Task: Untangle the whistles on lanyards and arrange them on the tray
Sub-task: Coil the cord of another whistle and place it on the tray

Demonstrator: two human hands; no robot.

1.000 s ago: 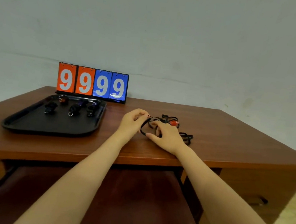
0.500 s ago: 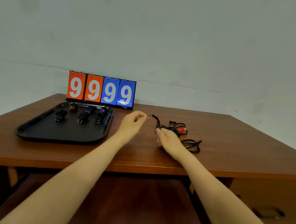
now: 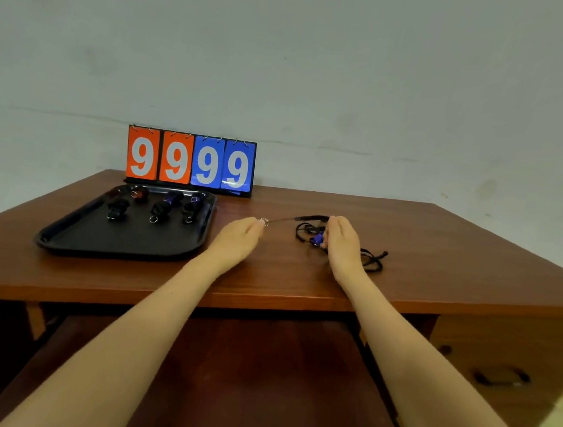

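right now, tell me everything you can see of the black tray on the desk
The black tray is a shallow rectangle with rounded corners and a raised rim, and looks like matte plastic. It lies flat on the left part of the wooden desk, in front of the flip scoreboard that reads 9999. Several small whistles sit towards its far end, apparently in two rows; its near half is bare. Neither hand touches it; the left hand is just off its right edge.

Glossy black plastic tray (image 3: 122,242) on smooth polished wood desk (image 3: 441,249); matt black cord lanyards (image 3: 372,258).
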